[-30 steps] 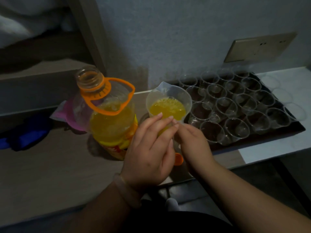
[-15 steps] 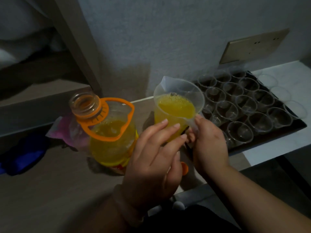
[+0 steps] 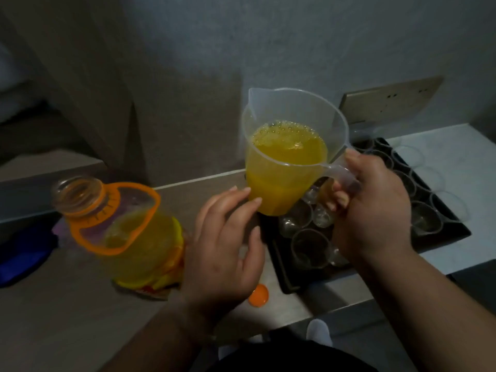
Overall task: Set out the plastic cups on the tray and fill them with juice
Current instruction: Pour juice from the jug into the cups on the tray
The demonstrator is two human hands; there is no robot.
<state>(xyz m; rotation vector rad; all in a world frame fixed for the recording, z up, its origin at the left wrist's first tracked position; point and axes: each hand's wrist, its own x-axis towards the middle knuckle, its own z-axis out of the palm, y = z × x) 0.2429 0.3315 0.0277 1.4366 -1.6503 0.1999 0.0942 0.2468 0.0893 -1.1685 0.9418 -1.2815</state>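
Dim light falls on a textured grey wall [image 3: 295,44] bearing a beige rectangular socket plate [image 3: 389,100]; below, a brown wood-grain tabletop [image 3: 67,304] adjoins a pale white counter [image 3: 456,253].

Jug: a clear measuring jug [image 3: 284,167] of orange juice was held aloft by the right hand [image 3: 375,208] gripping its handle.
Left hand [image 3: 222,242]: straight fingertips touched the jug's base.
Below: empty plastic cups [image 3: 308,248] stood on a dark tray [image 3: 279,267].
Left: an open juice bottle [image 3: 128,232].

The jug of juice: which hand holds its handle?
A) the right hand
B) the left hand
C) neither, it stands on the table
A: the right hand curls its fingers round the handle of the raised jug, while the left hand only touches its side with straight fingers.
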